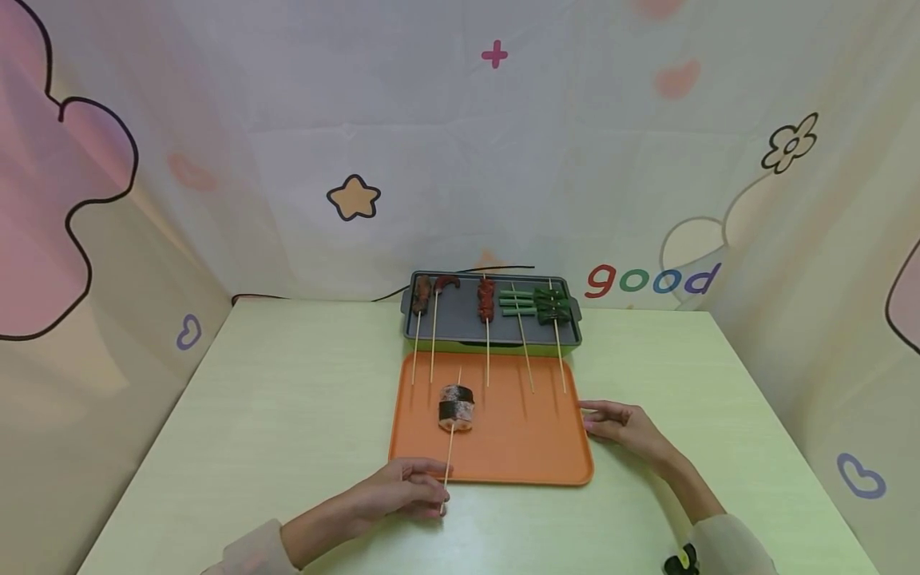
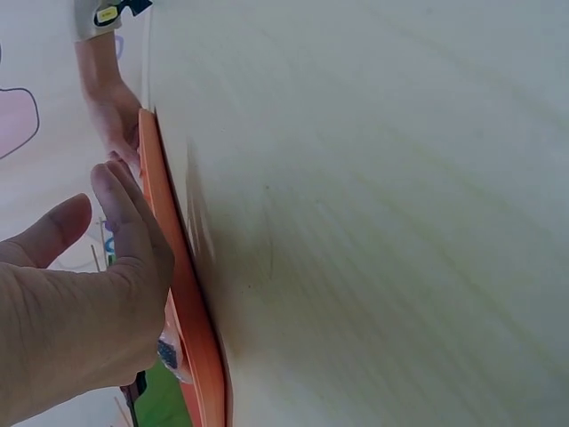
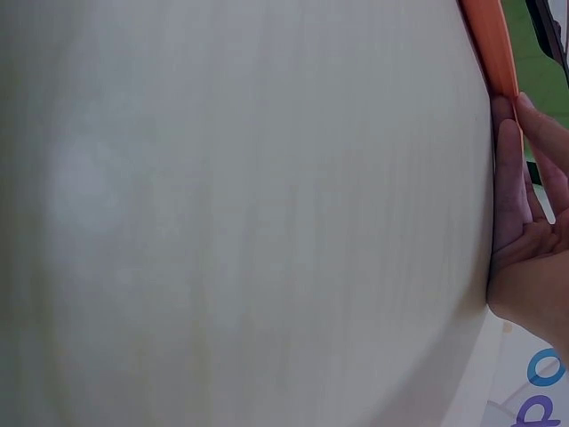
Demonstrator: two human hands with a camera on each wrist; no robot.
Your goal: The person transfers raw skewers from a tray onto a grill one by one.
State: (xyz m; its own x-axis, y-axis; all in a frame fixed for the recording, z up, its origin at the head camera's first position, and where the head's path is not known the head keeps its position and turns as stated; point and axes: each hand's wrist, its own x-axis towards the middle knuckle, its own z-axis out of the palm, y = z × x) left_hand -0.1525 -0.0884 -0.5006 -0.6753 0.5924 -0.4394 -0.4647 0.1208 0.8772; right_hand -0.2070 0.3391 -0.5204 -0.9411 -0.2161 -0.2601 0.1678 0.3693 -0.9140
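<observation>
On the orange tray (image 1: 517, 447) lies a skewer with a striped black-and-white food piece (image 1: 456, 407). Its thin wooden stick (image 1: 450, 457) slants over the tray's near rim. My left hand (image 1: 406, 489) is at the lower end of that stick, which crosses its fingers; in the left wrist view the left hand (image 2: 116, 267) has its thumb apart from its straight fingers beside the rim. At the tray's right side, my right hand (image 1: 632, 431) pinches the rim. The right wrist view shows thumb and fingers of the right hand (image 3: 533, 178) around the tray's edge (image 3: 493, 53).
Behind the tray stands a grill (image 1: 460, 327) with a dark plate and green base. Several skewers lie on it, including red meat (image 1: 486, 300) and leafy greens (image 1: 552, 306), their sticks reaching over the tray. A black cord (image 1: 391, 295) runs behind; a printed curtain surrounds the table.
</observation>
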